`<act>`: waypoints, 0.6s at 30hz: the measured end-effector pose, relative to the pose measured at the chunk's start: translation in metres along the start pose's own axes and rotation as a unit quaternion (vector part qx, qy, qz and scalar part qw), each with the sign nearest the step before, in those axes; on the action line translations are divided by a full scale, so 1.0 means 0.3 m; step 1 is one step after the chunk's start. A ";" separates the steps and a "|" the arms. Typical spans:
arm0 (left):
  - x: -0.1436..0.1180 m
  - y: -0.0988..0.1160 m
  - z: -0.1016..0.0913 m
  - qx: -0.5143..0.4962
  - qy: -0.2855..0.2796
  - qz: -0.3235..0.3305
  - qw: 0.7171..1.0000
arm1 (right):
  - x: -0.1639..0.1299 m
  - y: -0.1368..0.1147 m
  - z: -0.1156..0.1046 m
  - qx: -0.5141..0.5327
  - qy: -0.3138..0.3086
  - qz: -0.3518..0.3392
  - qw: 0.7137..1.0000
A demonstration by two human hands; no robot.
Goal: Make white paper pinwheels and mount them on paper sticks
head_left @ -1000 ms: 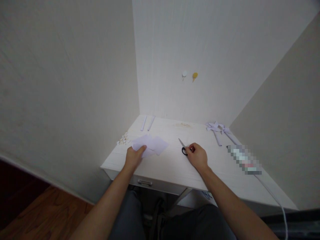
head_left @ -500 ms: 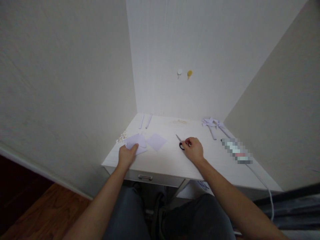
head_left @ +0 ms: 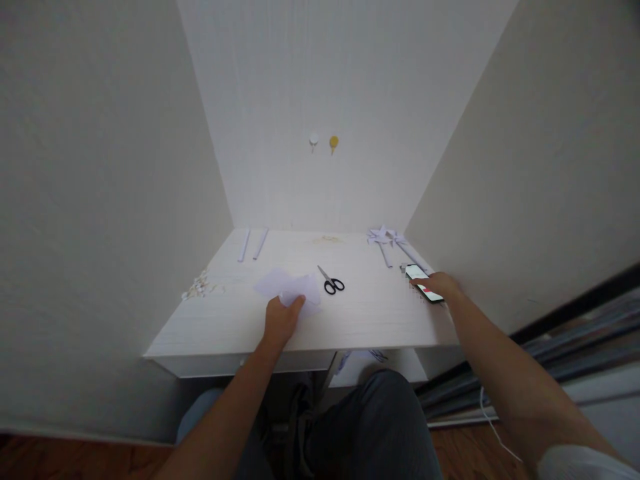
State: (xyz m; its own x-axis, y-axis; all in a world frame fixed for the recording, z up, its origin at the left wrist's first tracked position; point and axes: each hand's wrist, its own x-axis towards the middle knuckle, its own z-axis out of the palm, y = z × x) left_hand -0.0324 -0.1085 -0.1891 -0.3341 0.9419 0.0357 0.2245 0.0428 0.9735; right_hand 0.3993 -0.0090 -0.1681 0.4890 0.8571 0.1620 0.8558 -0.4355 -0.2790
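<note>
Black scissors (head_left: 331, 283) lie between left hand (head_left: 283, 319) pinching paper (head_left: 289, 289) and right hand (head_left: 441, 285) touching phone (head_left: 419, 277).

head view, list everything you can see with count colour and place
desk: 1, white, in a wall corner
paper sheets: a few, pale lilac, desk middle, under left hand
scissors: 1, black handles, right of the sheets, untouched
phone: 1, lit screen, desk right edge
paper strips: 2, white, back left
scraps: small pile, white, left edge
pinwheels: seemingly 2, lilac, back right
wall hooks: 2, white and yellow, back wall
left hand: on the sheets
right hand: on the phone
</note>
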 end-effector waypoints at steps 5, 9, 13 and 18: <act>-0.007 0.014 0.107 0.017 -0.027 0.010 0.999 | 0.069 0.039 0.003 -0.007 -0.167 0.033 0.985; -0.008 0.024 0.118 0.019 -0.031 0.016 0.999 | 0.083 0.056 0.003 -0.006 -0.197 0.034 0.980; -0.016 0.031 0.113 0.017 -0.027 0.015 0.999 | 0.084 0.062 0.007 -0.004 -0.201 0.037 0.979; -0.018 0.025 0.108 0.017 -0.027 0.003 0.999 | 0.071 0.053 0.007 -0.005 -0.190 0.047 0.981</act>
State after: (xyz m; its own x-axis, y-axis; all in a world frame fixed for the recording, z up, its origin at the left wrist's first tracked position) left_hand 0.0007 -0.1024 -0.1892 -0.2828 0.9588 0.0277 0.2577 0.0481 0.9650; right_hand 0.4231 0.0029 -0.1712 0.4690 0.8533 -0.2280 0.8132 -0.5179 -0.2655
